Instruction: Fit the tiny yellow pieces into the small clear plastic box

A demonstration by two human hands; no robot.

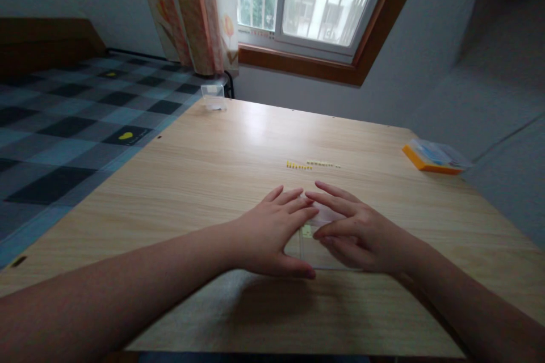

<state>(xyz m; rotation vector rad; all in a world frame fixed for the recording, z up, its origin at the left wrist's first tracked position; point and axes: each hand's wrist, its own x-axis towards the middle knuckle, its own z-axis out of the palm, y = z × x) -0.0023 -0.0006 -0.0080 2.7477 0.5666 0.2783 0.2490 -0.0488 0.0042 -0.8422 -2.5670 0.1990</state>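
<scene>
A flat clear plastic plate (pixel 310 249) lies on the wooden table (pixel 204 181), with a small pale yellow-green patch (pixel 307 231) on it. My left hand (pixel 268 235) rests at the plate's left side, fingers stretched out and thumb along its near edge. At the right side my right hand (pixel 357 232) has its fingers spread over the plate. The fingertips of both hands nearly meet above it. Beyond the hands lie two short rows of tiny yellow beads (pixel 313 165).
A small clear plastic box (pixel 213 96) stands at the table's far left corner. An orange-edged flat box (pixel 434 157) lies at the far right edge. A bed with a checked blue cover (pixel 63 130) is on the left. A window and curtain are behind.
</scene>
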